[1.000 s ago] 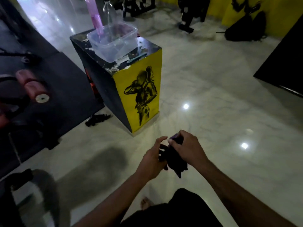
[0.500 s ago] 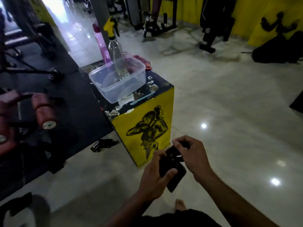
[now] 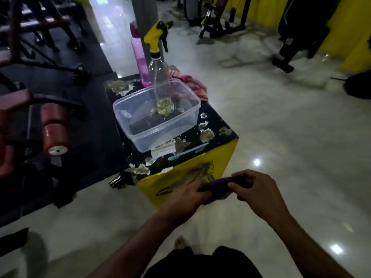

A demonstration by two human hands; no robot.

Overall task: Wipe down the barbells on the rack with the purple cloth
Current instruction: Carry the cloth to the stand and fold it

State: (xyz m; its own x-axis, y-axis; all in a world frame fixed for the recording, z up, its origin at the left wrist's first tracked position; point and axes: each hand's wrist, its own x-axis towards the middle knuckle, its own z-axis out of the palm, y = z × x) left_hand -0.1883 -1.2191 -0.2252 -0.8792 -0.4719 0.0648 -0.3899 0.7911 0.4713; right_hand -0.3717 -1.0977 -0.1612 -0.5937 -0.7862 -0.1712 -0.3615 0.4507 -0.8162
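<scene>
The purple cloth (image 3: 217, 184) is bunched between both my hands, low in the middle of the head view, just in front of the yellow box. My left hand (image 3: 184, 199) grips its left end with the fingers curled under it. My right hand (image 3: 256, 194) pinches its right end with thumb and curled fingers. Most of the cloth is hidden by my fingers. No barbell or rack is plainly in view; dark gym frames stand at the far upper left.
A black-topped yellow box (image 3: 216, 163) carries a clear plastic tub (image 3: 144, 135), a spray bottle with a yellow head (image 3: 158, 63), a pink bottle (image 3: 138, 55) and a pink rag (image 3: 192, 85). Red padded rollers (image 3: 54, 131) and black mats lie left. Marble floor spreads right.
I have come closer to the yellow box, which now fills more of the view. My hands have pulled the cloth out sideways between them, where before it hung bunched.
</scene>
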